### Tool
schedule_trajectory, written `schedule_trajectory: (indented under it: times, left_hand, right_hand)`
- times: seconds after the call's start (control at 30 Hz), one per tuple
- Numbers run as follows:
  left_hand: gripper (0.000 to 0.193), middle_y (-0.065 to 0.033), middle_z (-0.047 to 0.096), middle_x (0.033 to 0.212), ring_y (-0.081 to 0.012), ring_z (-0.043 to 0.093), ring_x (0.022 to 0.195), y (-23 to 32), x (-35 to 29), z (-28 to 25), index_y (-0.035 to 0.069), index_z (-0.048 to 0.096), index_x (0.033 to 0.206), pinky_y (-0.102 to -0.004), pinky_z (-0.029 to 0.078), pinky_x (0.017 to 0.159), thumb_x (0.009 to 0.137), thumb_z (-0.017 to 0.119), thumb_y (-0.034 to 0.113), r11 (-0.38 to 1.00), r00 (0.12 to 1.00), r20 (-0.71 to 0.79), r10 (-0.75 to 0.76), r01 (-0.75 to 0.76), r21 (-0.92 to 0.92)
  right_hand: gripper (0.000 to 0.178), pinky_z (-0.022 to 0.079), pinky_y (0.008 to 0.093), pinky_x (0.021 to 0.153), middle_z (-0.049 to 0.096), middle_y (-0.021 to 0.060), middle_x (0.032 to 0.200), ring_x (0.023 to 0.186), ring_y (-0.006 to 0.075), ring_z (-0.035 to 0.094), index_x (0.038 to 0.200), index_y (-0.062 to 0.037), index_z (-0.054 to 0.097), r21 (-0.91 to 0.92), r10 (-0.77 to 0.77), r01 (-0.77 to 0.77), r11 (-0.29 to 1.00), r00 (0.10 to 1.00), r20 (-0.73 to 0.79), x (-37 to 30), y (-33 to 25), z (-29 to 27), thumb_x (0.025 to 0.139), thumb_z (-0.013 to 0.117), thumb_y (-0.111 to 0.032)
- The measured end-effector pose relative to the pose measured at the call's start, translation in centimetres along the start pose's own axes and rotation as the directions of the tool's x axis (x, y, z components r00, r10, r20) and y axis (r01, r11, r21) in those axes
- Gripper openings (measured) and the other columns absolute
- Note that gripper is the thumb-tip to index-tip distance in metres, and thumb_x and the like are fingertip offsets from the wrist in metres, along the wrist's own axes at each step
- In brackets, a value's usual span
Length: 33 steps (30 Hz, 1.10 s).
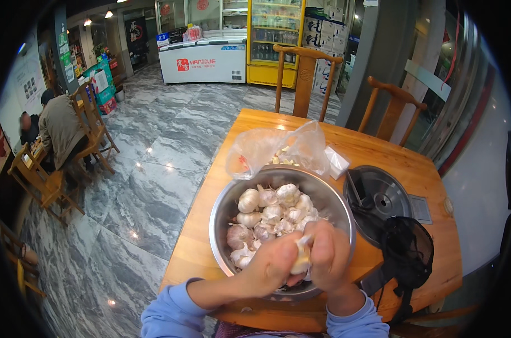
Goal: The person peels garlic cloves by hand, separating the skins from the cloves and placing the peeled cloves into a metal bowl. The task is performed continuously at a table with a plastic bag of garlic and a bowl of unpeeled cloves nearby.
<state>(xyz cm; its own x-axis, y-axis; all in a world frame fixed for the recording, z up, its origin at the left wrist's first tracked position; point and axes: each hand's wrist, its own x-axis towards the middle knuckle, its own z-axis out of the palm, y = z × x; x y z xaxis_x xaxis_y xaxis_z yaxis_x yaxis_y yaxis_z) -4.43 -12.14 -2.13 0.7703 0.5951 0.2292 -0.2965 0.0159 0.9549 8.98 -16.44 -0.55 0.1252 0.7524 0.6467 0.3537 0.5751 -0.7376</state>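
Note:
A steel bowl (217, 222) full of whole garlic bulbs (248, 200) stands on the wooden table. Over its near right side, both of my hands are closed round one piece of garlic (302, 260). My left hand (270, 261) grips it from the left, fingers curled. From the other side my right hand (329, 253) pinches it, thumb and fingers bent. Pale, partly bared flesh and a bit of white skin show between the hands; the rest of the piece is hidden by my fingers. Behind the bowl lies a clear plastic bag (255, 147) with peeled cloves (284, 158) in it.
Right of the bowl are a white packet (337, 162), a round black burner set in the table (384, 194), a black mesh cap (410, 250) and a dark phone-like object (373, 280). Wooden chairs (304, 79) stand behind the table. Two people (69, 124) sit far left.

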Motion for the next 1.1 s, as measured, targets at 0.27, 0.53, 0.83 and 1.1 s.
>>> schedule_trajectory:
  times: [0.27, 0.53, 0.83, 1.1]
  left_hand:
    - [0.046, -0.0024, 0.042, 0.06, -0.0107, 0.034, 0.051, -1.0, 1.9, -2.0, 0.012, 0.046, 0.091, -0.0232, 0.027, 0.047, 0.095, 0.029, 0.054, 0.932, 0.98, -0.2, 0.022, -0.092, -0.351]
    - [0.03, -0.0014, 0.049, 0.073, -0.0065, 0.039, 0.054, -0.4, 2.1, -0.7, 0.011, 0.042, 0.113, -0.0193, 0.032, 0.049, 0.099, 0.035, 0.036, 0.975, 0.948, -0.317, -0.003, -0.067, -0.212]
    - [0.029, -0.0012, 0.051, 0.077, -0.003, 0.039, 0.054, -1.3, 2.3, -1.9, 0.007, 0.045, 0.108, -0.0177, 0.031, 0.047, 0.1, 0.033, 0.032, 0.981, 0.938, -0.302, 0.168, -0.128, 0.149]
    - [0.037, -0.0053, 0.051, 0.073, -0.011, 0.043, 0.053, -0.5, 3.3, -3.3, 0.008, 0.048, 0.093, -0.0216, 0.031, 0.042, 0.098, 0.03, 0.04, 0.65, 0.9, -0.139, -0.414, 0.185, -0.737]
  right_hand:
    - [0.033, 0.04, 0.0242, 0.051, 0.048, 0.002, 0.06, 0.054, 0.0097, 0.047, 0.105, -0.0025, 0.06, -0.421, 0.371, -0.285, 0.861, 0.918, 0.138, 2.1, -0.6, -3.4, 0.079, 0.07, -0.021]
    - [0.037, 0.042, 0.0265, 0.052, 0.053, 0.0062, 0.063, 0.055, 0.0138, 0.052, 0.101, -0.0048, 0.057, -0.259, 0.282, -0.25, 0.933, 0.955, 0.092, 1.1, 0.9, -0.8, 0.075, 0.075, -0.024]
    - [0.027, 0.048, 0.0216, 0.065, 0.062, 0.0065, 0.082, 0.075, 0.0075, 0.057, 0.099, 0.0003, 0.054, -0.084, 0.276, -0.265, 0.961, 0.943, 0.185, 1.2, 2.2, -0.7, 0.08, 0.07, -0.007]
    - [0.024, 0.046, 0.0204, 0.066, 0.063, 0.0069, 0.09, 0.076, 0.0083, 0.058, 0.105, 0.0013, 0.056, 0.204, 0.338, -0.377, 0.904, 0.92, 0.199, 1.5, 1.4, -0.7, 0.082, 0.062, 0.0]
